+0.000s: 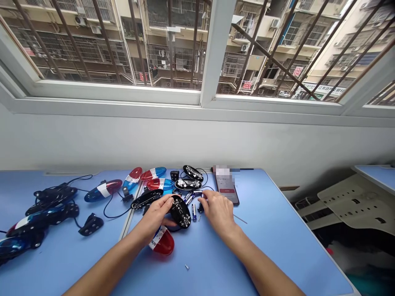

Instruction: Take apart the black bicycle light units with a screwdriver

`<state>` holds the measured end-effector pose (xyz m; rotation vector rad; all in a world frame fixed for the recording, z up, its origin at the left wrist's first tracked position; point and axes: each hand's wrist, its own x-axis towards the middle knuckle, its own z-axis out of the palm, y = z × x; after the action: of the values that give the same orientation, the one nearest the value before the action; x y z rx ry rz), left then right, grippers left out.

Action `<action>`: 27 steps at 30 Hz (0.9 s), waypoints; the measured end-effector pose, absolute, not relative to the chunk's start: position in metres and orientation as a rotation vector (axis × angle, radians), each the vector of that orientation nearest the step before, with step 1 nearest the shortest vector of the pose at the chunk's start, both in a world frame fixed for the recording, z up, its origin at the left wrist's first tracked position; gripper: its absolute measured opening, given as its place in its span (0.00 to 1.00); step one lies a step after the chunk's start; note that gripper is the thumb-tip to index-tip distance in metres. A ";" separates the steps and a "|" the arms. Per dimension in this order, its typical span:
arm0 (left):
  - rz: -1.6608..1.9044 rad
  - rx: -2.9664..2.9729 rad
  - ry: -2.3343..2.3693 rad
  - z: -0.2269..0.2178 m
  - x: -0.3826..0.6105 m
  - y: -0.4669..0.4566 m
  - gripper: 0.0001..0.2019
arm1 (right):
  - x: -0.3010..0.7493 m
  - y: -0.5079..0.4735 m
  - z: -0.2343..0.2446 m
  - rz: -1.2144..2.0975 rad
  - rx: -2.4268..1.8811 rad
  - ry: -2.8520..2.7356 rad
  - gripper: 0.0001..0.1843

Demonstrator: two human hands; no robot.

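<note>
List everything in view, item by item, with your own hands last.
red, white and blue light covers: five, on the desk around the hands
black LED circuit boards: about four, black, mid-desk
dark light units: several, blue and black, desk's left end
batteries: at least three, silver and blue, between the hands
phone: one, black, beyond the right hand
screw: one, silver, near the desk
blue desk: one, blue, under everything
barred window: one, white frame, behind the desk
left hand: one, on a circuit board
right hand: one, beside the batteries
</note>
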<state>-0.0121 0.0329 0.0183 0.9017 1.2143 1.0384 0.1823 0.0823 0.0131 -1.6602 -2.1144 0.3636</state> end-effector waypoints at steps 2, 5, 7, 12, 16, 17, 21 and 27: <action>1.066 0.879 1.190 0.018 -0.012 0.033 0.31 | 0.182 0.078 0.018 0.386 -1.608 -2.139 0.10; 1.102 0.811 1.127 0.018 -0.012 0.032 0.24 | 0.180 0.069 0.027 0.494 -1.499 -2.211 0.12; 1.113 0.761 1.073 0.017 -0.012 0.031 0.20 | 0.180 0.065 0.031 0.589 -1.442 -2.264 0.11; 1.128 0.776 1.077 0.016 -0.012 0.032 0.25 | 0.182 0.067 0.035 0.716 -1.434 -2.293 0.11; 1.245 0.992 1.255 0.027 -0.023 0.035 0.29 | 0.190 0.077 0.035 0.647 -1.589 -2.272 0.14; 1.260 1.066 1.294 0.033 -0.028 0.035 0.28 | 0.192 0.079 0.034 0.611 -1.635 -2.272 0.15; 1.192 1.390 1.427 0.058 -0.045 0.014 0.21 | 0.195 0.083 0.030 0.506 -1.744 -2.307 0.17; 0.799 1.733 1.710 0.047 -0.067 -0.049 0.26 | 0.193 0.081 0.027 0.311 -1.867 -2.400 0.19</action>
<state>-0.0670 -0.0489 0.0474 1.7329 1.7101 0.7988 0.1935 0.0808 0.0267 -1.8675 -2.3999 0.3109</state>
